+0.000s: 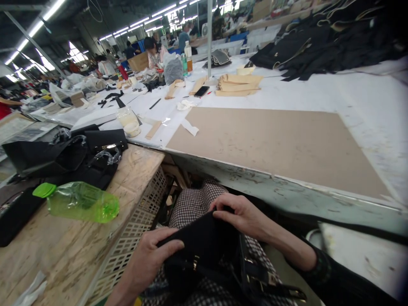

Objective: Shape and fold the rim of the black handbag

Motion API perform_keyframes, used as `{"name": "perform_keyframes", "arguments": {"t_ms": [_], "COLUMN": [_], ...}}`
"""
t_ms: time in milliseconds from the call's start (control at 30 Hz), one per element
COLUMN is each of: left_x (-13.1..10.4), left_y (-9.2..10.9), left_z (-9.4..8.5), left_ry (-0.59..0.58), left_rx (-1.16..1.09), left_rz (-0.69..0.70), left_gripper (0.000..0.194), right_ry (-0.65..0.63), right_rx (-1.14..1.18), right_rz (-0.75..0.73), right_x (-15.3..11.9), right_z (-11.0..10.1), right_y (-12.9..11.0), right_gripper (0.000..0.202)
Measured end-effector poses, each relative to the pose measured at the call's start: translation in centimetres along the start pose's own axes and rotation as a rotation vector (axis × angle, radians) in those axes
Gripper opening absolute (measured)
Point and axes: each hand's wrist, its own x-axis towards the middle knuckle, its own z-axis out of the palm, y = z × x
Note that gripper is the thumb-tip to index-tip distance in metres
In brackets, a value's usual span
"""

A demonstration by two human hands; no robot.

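Brown board (274, 142) flat on white table (366, 102).

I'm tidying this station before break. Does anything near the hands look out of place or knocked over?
The green bottle lies on its side on the wooden bench instead of standing, near a heap of black bags. Both hands, left and right, grip a black bag on the lap.

Head view, forward-down (close, over lap)
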Motion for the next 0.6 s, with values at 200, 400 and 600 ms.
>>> {"name": "perform_keyframes", "arguments": {"t_ms": [200,400,600], "left_x": [0.5,0.9,2.4], "left_y": [-1.3,-0.2,3.4], "left_z": [0.4,-0.2,0.1], "left_ry": [0.065,0.057,-0.036], "left_rx": [-0.065,0.106,0.404], "left_rz": [-0.085,-0.035,0.191], "left_gripper": [0.040,0.033,0.030], "right_ry": [0.092,0.149,0.167], "right_rx": [0.035,0.008,-0.032], "right_rz": [-0.003,-0.024,-0.040], "right_x": [0.0,-0.1,0.0], "right_z": [0.9,1.8,2.5], "right_y": [0.1,-0.1,-0.5], "right_gripper": [0.019,0.022,0.020]}}
